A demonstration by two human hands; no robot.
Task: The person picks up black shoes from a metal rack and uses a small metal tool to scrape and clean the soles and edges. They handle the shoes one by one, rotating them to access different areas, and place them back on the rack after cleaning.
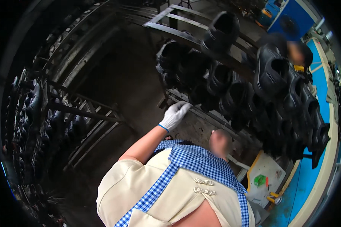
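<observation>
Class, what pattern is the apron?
The apron has blue-and-white checks, best seen in the head view.

Shoes [264, 81] here are black, the left glove [173, 115] is whitish grey with a bright blue cuff edge [164, 128], the apron [208, 160] is blue-and-white check (straight-up gingham lol), the top [127, 185] plain cream, and that worktop [310, 174] vivid blue with a pale cream rim [323, 178].

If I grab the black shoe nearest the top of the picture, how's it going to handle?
The black shoe is probably fairly light for its size, since its wide opening shows a hollow inside. Its rounded, unslumped shape suggests it would mostly hold its form. Sitting on the narrow bars of the metal rack, it might tip if pushed.
</observation>
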